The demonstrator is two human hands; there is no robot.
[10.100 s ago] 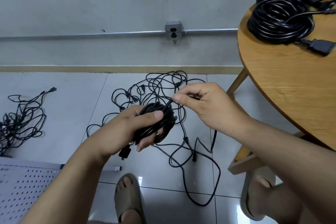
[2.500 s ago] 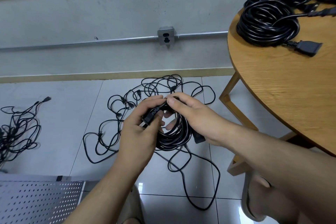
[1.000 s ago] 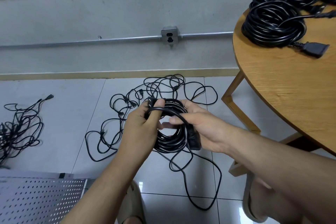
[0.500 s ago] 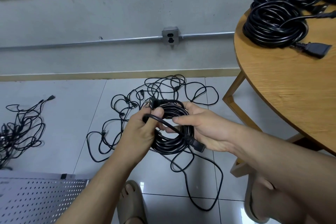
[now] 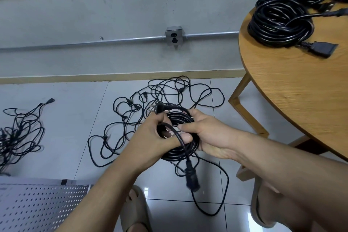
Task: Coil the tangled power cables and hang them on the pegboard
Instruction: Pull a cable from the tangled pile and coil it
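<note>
A coiled black power cable hangs in front of me over the floor, held by both hands. My left hand grips the coil's left side and pinches the free end where it crosses the coil. My right hand grips the coil's right side, fingers curled over the strands. The pronged plug sticks out at the coil's top. The socket connector dangles below the coil. The grey pegboard lies flat at the lower left.
A tangle of thin black cables sprawls on the tiled floor behind the coil, another tangle lies at the far left. The round wooden table at the right carries coiled cables. A wall socket sits on a conduit.
The free end has been drawn across the coil and let drop, so the socket connector now dangles below instead of lying against the coil's right side. Both hands keep hold of the coil.
</note>
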